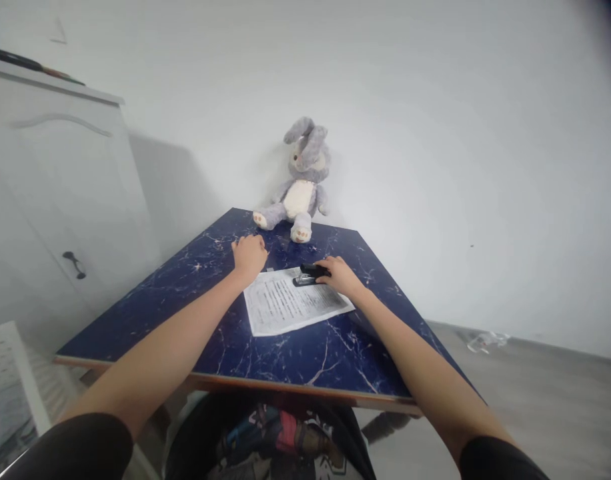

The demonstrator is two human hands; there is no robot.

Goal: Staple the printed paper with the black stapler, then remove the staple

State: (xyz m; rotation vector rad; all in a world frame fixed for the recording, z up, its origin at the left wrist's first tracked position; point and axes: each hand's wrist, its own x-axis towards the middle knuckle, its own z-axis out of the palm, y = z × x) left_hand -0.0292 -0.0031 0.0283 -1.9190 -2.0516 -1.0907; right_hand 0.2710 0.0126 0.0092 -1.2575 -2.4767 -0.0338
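A printed sheet of paper [290, 303] lies on the dark blue marbled table [305, 353]. A black stapler [309, 273] sits on the sheet's far edge. My right hand [339, 275] is closed around the stapler's near end. My left hand [249, 255] rests on the tabletop just beyond the paper's far left corner, fingers curled into a loose fist with nothing visible in them.
A grey and white plush rabbit [300, 183] sits at the table's far edge against the white wall. A white cabinet [60, 200] with a dark handle stands to the left. Crumpled clear plastic [485, 341] lies on the grey floor at right.
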